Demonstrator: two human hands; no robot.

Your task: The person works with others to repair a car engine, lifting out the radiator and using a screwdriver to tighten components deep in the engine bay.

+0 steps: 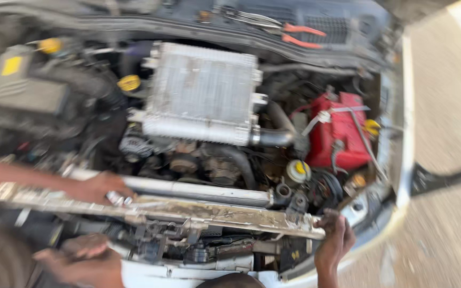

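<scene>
— What is held at the front of the engine bay?

— A long, dirty metal crossbar is seen lying across the front edge of the bay. Its right end is gripped by the right hand, fingers curled over it. The left hand is seen low at the left, below the bar, loosely cupped; whether anything is pinched in it cannot be told through the blur.

— Is another hand involved?

— Yes. A third hand, reaching in on a bare arm from the left edge, is laid on the bar's left part, fingers closed on a small shiny piece that cannot be made out. It may belong to a co-worker.

— What labels and coloured marks are noticed?

— A square yellow label is fixed on a dark box at the upper left. A round yellow cap is seen left of the ribbed silver cooler, another yellow cap is set near the box, and a white reservoir lid with a yellow mark sits just behind the bar. A red battery cover is placed at the right, crossed by a pale strap.

— Anything else?

— Pliers with orange handles are rested at the back of the bay, well apart from all the hands.
</scene>
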